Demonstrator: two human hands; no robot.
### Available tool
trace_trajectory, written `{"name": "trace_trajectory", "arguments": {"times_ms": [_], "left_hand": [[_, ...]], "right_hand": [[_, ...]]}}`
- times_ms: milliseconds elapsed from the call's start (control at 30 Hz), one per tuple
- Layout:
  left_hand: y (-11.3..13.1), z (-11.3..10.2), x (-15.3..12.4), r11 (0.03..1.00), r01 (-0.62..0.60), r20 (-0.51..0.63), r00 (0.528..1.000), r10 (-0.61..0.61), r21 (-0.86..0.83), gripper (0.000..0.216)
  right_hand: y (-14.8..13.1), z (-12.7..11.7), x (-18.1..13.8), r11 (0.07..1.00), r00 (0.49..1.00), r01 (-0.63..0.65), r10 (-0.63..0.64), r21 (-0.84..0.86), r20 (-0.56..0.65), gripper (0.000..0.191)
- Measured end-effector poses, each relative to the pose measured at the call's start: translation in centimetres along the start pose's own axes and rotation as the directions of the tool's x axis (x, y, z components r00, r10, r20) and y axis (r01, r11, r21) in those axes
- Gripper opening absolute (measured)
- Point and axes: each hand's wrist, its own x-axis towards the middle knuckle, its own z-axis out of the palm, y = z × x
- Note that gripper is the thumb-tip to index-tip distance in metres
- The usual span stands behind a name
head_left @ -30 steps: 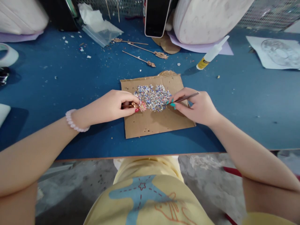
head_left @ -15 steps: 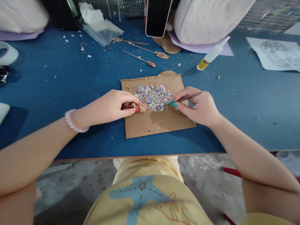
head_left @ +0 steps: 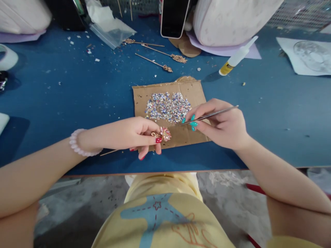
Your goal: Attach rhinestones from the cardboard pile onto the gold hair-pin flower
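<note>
My left hand (head_left: pixel 137 134) is closed on a gold hair stick (head_left: pixel 164 133) with a pink beaded flower at its head; the thin shaft pokes out behind the wrist. Between the thumb and fingers of my right hand (head_left: pixel 219 124) is a pair of metal tweezers (head_left: pixel 213 114), their tips pointing left, just below the pile of rhinestones (head_left: pixel 169 106). These small blue, silver and clear stones lie spread on a piece of cardboard (head_left: pixel 141 90). Whether the tips hold a stone is too small to tell.
Several gold hair sticks (head_left: pixel 167 68) lie beyond the cardboard, near a plastic bag (head_left: pixel 113 34). A glue bottle (head_left: pixel 235 58) stands tilted at the right. Behind are a phone (head_left: pixel 173 19) and a pale bag (head_left: pixel 232 22). At the right lies a printed sheet (head_left: pixel 305 55); a tape roll (head_left: pixel 9 58) is far left.
My left hand has moved nearer to me and turned, bringing the flower head below the pile. My right hand has shifted slightly right and nearer, drawing the tweezers away from the stones.
</note>
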Motion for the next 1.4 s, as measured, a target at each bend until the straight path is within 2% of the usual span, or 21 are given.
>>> {"name": "trace_trajectory", "arguments": {"times_ms": [100,267,400,500,633,867,1233,1400], "left_hand": [[-0.3,0.0,0.3,1.0,0.007,-0.001,1.0,-0.007,-0.004,0.021],[-0.6,-0.4,0.4,1.0,0.0,-0.035,0.999,-0.001,-0.002,0.028],[-0.7,-0.5,0.4,1.0,-0.011,-0.025,1.0,0.011,0.017,0.025],[-0.8,-0.5,0.4,1.0,-0.026,-0.017,1.0,0.026,-0.001,0.024],[-0.9,-0.5,0.5,0.999,-0.047,0.001,0.999,0.047,-0.023,0.023],[-0.9,-0.3,0.5,0.999,-0.041,-0.007,0.999,0.041,-0.016,0.02],[-1.0,-0.3,0.5,0.996,-0.057,0.003,0.998,0.057,-0.063,0.023],[-1.0,-0.3,0.5,0.997,-0.055,0.005,0.998,0.055,-0.052,0.025]], "right_hand": [[-0.3,0.5,-0.1,0.999,1.0,0.03,-0.03,0.033,-0.001,0.008],[-0.5,0.8,-0.1,1.0,1.0,-0.007,0.007,0.004,0.004,0.008],[-0.6,1.0,-0.2,0.999,1.0,0.026,-0.025,0.022,-0.017,0.004],[-0.9,1.3,-0.4,1.0,0.999,0.029,-0.029,-0.011,-0.012,0.008],[-1.3,1.9,-0.6,0.993,0.996,0.09,-0.089,-0.081,0.022,0.015],[-0.7,2.7,-0.6,0.978,0.988,0.155,-0.152,-0.138,0.034,0.016],[-0.9,2.6,-0.7,0.964,0.982,0.184,-0.175,-0.19,0.066,0.018],[-0.8,2.7,-0.8,0.944,0.964,0.265,-0.258,-0.198,0.063,0.019]]}}
